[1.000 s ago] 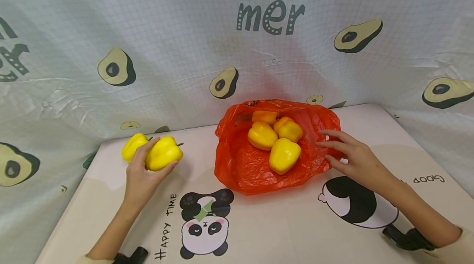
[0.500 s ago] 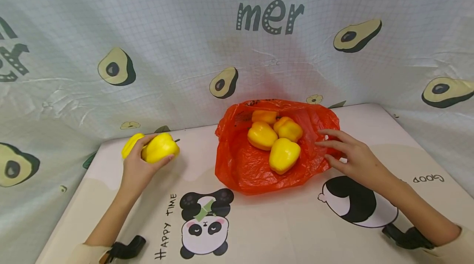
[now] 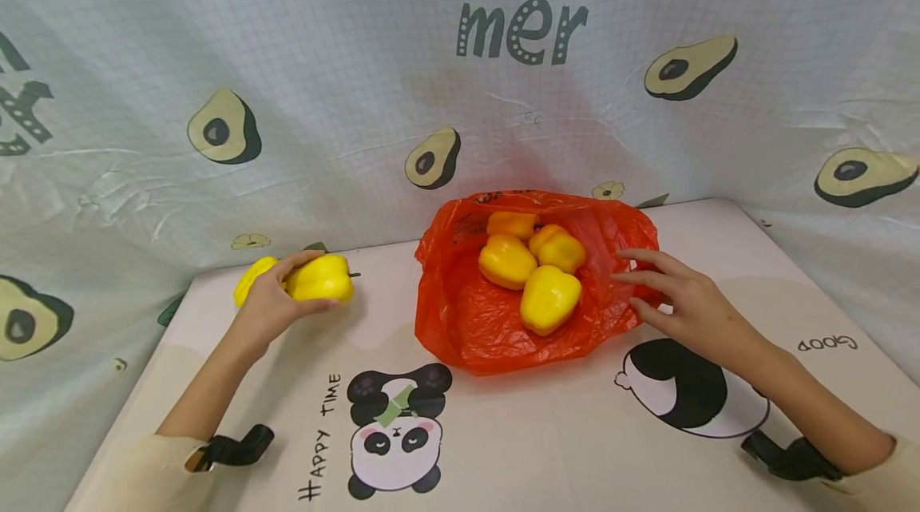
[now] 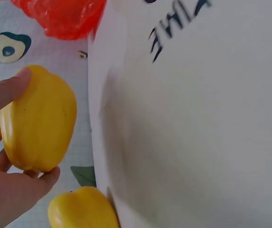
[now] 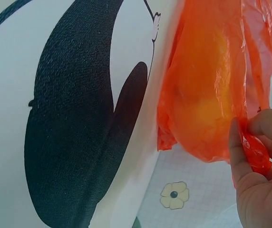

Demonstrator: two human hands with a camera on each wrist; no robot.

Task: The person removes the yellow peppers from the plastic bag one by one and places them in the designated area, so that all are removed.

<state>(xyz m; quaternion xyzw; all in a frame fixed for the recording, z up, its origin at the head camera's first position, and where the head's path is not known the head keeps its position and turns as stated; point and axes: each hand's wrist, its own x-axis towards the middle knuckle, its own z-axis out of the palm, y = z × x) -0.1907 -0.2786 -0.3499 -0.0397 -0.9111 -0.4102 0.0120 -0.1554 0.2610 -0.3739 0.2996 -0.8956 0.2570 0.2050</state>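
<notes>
My left hand (image 3: 276, 300) grips a yellow bell pepper (image 3: 321, 279), thumb on one side and fingers on the other, over the left part of the table; its green stem points right. Just behind that hand is a second yellow bell pepper (image 3: 251, 279), partly covered by it and seen whole-topped in the left wrist view (image 4: 84, 209). A red plastic bag (image 3: 460, 328) lies spread with its mouth toward me, several yellow peppers (image 3: 549, 300) inside. At the bag's right side, my right hand (image 3: 683, 304) pinches its crumpled edge (image 5: 256, 152) between thumb and fingers.
The table (image 3: 532, 440) carries a cover printed with a panda (image 3: 397, 452) and lettering. Behind it hangs a pale curtain (image 3: 345, 136) with avocado prints, meeting the table's back edge close behind the bag. Black straps (image 3: 237, 448) sit on both wrists.
My left hand has shifted slightly back and its wrist has turned, with the pepper held throughout and now lying more level. My right hand and the bag stay where they were.
</notes>
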